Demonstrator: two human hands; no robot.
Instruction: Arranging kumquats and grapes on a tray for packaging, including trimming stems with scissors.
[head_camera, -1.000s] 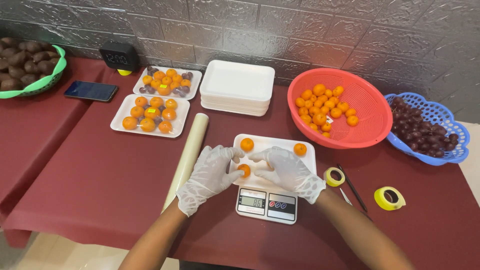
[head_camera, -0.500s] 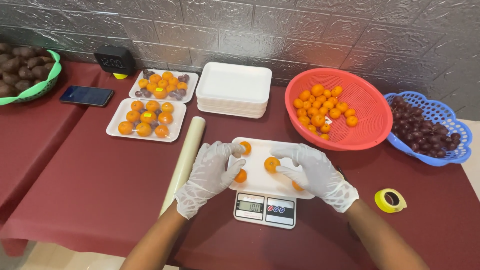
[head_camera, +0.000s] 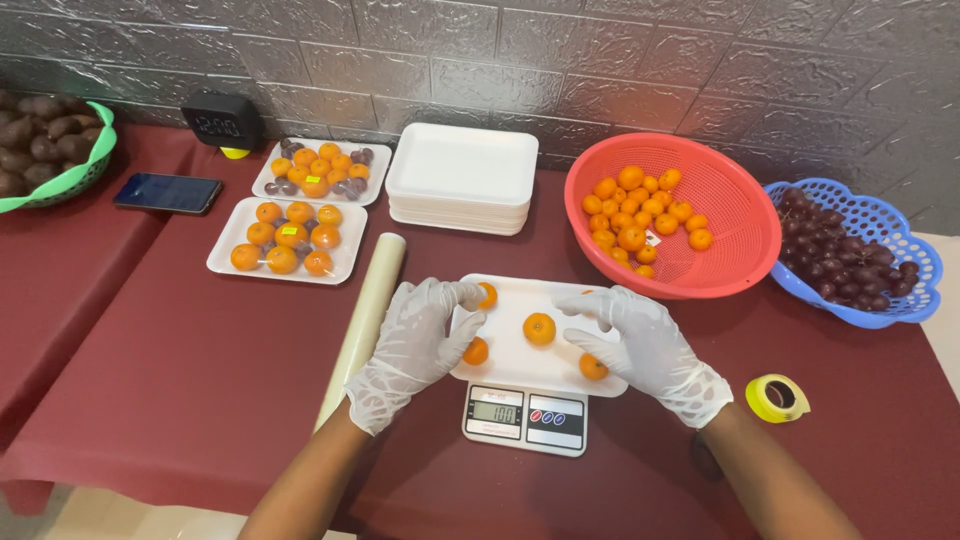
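A white foam tray (head_camera: 515, 352) rests on a small digital scale (head_camera: 526, 417) in front of me, with several small oranges on it; one orange (head_camera: 539, 328) lies in its middle. My left hand (head_camera: 415, 338), in a white glove, holds the tray's left edge, beside an orange (head_camera: 476, 351). My right hand (head_camera: 645, 347), also gloved, grips the tray's right end, with an orange (head_camera: 593, 367) just below its fingers. Another orange (head_camera: 487, 295) sits at the tray's far left corner.
A roll of clear film (head_camera: 363, 322) lies left of the scale. Behind are two filled fruit trays (head_camera: 288, 241) (head_camera: 312, 171), a stack of empty foam trays (head_camera: 461, 176), a red basket (head_camera: 742, 238) of oranges, a blue basket (head_camera: 860, 260) of grapes, a phone (head_camera: 167, 192), a yellow tape roll (head_camera: 777, 397).
The oranges on the tray have shifted about. My right hand moved from the tray's middle to its right end, and my left hand shifted to the left edge.
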